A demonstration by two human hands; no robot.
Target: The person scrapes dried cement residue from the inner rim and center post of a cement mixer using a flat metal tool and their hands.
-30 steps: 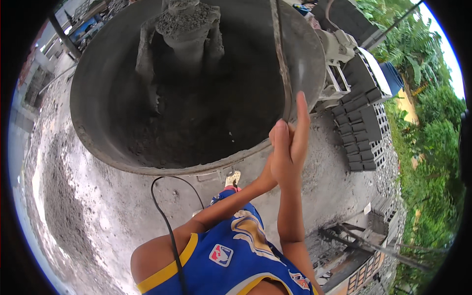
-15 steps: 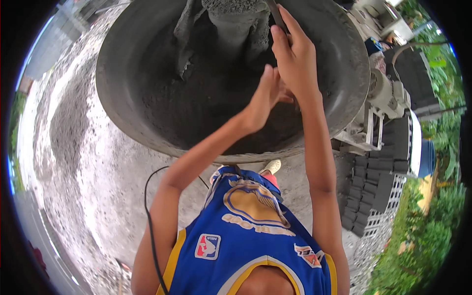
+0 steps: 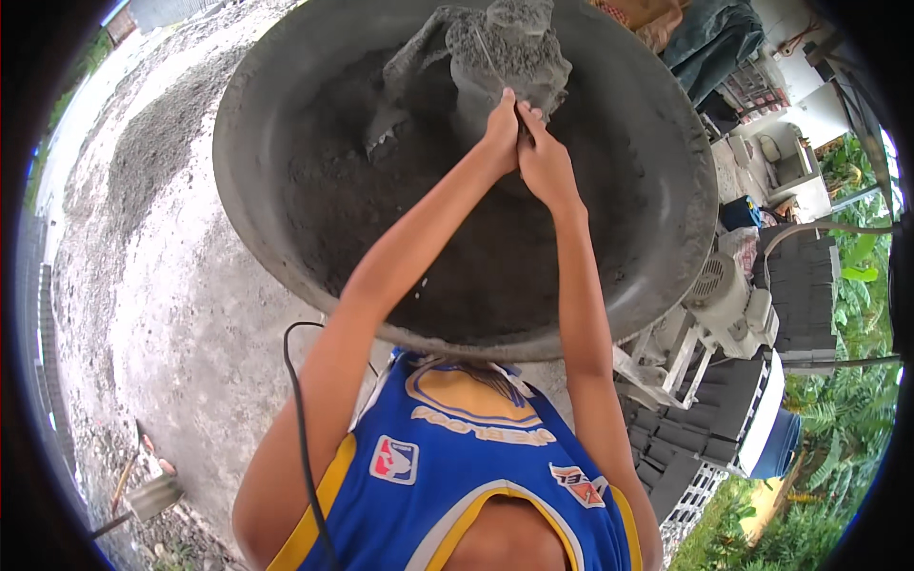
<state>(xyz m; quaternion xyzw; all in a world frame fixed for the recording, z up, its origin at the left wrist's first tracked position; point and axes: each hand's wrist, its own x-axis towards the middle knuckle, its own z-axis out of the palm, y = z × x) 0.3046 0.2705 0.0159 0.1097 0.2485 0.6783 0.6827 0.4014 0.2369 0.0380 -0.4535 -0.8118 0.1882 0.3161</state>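
Since the earlier frames both hands have shifted from the pan's right side toward its center; the left hand (image 3: 503, 130), set below the right hand (image 3: 546, 167) half a second ago, now sits beside it. Mixing pan (image 3: 666, 214): fills the upper view, dark mix (image 3: 466, 257) covering its floor; stacked gray blocks (image 3: 678, 445): outside the rim, lower right; central column (image 3: 545, 74): crusted, standing just beyond the hands and obstructing the far side; mixing arm (image 3: 411, 59): projects left of the column; pale motor (image 3: 728, 293): beside the right rim; black cable (image 3: 302, 428): crosses the left upper arm; dark stick (image 3: 520, 124): over the pan, clamped between both closed hands, largely hidden by them.
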